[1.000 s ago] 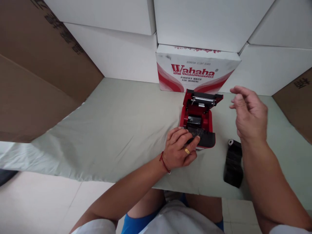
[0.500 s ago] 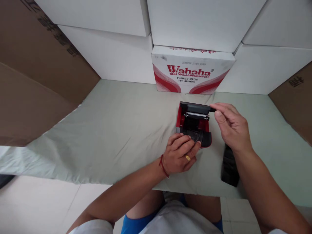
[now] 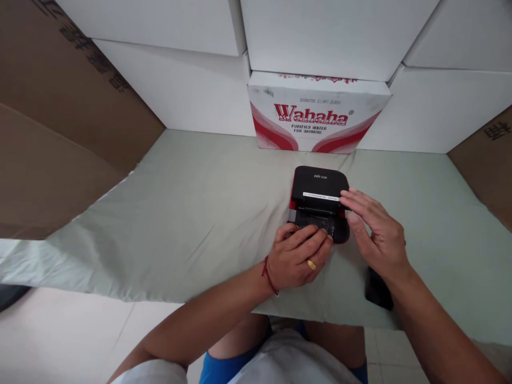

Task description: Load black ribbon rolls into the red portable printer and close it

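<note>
A small black and red label printer (image 3: 320, 226) sits on the cloth-covered table. Its black lid (image 3: 319, 184) is swung down most of the way, and a gap shows along the lid's front edge. My left hand (image 3: 300, 256) rests over the printer's front, fingers curled on the dark front part and gripping it. At the lid's right front corner is my right hand (image 3: 374, 229), with fingertips on top and the thumb lower, around the edge. A black object (image 3: 378, 289) lies on the cloth, partly hidden under my right wrist.
A white and red Wahaha water carton (image 3: 316, 120) stands behind the printer, against stacked white boxes (image 3: 180, 88). Brown cardboard boxes flank the table at left (image 3: 60, 160) and right (image 3: 486, 154). The pale green cloth (image 3: 192, 213) has folds left of the printer.
The printer's lid has swung down from raised, covering the red interior and metal bar. My right hand has moved down and toward me with it. My left hand stays at the printer's front.
</note>
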The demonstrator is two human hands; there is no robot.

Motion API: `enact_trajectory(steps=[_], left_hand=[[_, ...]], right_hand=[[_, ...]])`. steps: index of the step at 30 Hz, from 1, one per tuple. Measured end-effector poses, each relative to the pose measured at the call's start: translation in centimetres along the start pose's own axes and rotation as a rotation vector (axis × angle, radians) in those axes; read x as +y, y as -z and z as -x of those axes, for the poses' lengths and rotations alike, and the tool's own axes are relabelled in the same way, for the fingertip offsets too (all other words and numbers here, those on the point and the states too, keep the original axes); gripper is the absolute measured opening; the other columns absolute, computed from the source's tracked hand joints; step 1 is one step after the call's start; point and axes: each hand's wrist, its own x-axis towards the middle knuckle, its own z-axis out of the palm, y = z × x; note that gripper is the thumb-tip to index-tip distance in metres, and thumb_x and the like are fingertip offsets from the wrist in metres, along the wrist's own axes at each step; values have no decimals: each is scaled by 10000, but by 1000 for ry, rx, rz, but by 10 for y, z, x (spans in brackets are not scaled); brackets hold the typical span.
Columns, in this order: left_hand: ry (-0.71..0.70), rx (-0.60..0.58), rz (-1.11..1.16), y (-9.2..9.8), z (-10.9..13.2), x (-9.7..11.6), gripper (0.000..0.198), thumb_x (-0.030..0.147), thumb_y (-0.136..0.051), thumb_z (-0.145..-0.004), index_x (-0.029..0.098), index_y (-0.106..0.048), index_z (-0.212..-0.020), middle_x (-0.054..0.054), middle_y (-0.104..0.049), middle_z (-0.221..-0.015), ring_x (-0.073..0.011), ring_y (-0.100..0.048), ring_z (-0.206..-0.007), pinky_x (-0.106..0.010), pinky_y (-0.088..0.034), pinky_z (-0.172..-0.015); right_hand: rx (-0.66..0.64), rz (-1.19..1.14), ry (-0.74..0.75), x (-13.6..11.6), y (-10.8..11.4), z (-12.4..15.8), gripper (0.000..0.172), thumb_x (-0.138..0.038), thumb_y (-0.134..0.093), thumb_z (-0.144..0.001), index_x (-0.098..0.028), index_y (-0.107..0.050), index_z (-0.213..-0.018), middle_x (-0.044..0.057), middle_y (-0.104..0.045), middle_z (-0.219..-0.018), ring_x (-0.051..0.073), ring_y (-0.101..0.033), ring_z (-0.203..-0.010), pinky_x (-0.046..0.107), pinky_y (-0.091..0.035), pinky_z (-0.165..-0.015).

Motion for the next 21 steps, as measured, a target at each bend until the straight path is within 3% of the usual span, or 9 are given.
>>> enact_trajectory(steps=[6, 16, 21], left_hand=[[15, 28, -15, -2, -2, 0, 211, 192, -621, -1016, 177, -741, -1190, -26, -883, -1035, -191, -765, -1048, -400, -442, -1016], [9, 47, -45, -6, -2, -1, 204, 179, -613, -993, 208, -726, -1161, -18, -872, -981, -184, -761, -997, -395, -468, -993], [2, 61, 16, -6, -1, -6, 231, 178, -591, -993, 204, -719, -1184, -26, -863, -994, -186, -752, -1007, -388, -478, -968]], right_hand=[[-70, 156, 96, -3, -1, 13, 327, -141, -603, -1078, -159, -755, -1367, 151, -792, -1428, 267, -710, -1418, 491, -507, -1280], [10, 163, 144, 0, -12, 15, 350, -66, -628, -1030, -130, -744, -1354, 163, -818, -1366, 272, -733, -1384, 430, -601, -1171], [81, 110, 122, 6, -22, 23, 403, -147, -581, -1065, -221, -700, -1442, 128, -815, -1382, 289, -731, -1374, 547, -525, -1231]])
